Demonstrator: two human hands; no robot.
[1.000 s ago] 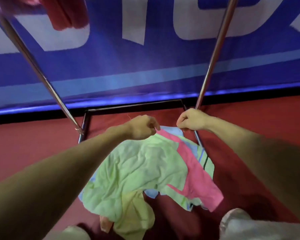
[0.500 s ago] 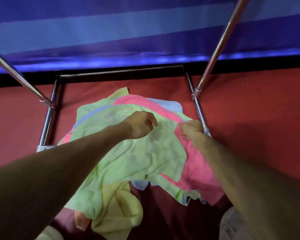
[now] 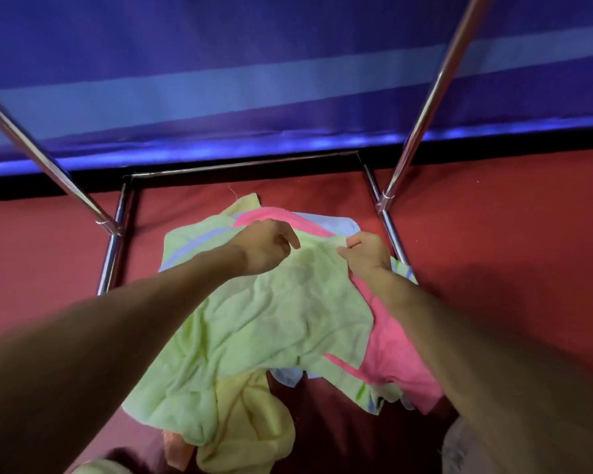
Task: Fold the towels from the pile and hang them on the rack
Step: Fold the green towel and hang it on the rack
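A pile of towels lies on the red floor inside the base of a metal rack (image 3: pixel 387 200). On top is a light green towel (image 3: pixel 271 319). Beneath it show a pink towel (image 3: pixel 394 354), a yellow towel (image 3: pixel 247 422) and a pale blue one (image 3: pixel 329 222). My left hand (image 3: pixel 264 246) and my right hand (image 3: pixel 365 249) are both at the far edge of the green towel, fingers curled and pinching that edge. The rack's hanging bar is out of view.
Two chrome uprights (image 3: pixel 435 87) (image 3: pixel 42 159) slant up on either side of the pile, joined by low base bars (image 3: pixel 113 258). A blue banner wall (image 3: pixel 288 80) stands just behind. Red carpet (image 3: pixel 510 234) spreads to both sides. A knee in grey cloth (image 3: pixel 459 446) shows at bottom right.
The view has tilted down toward the pile. Both hands came down from above onto the green towel's far edge and took hold of it.
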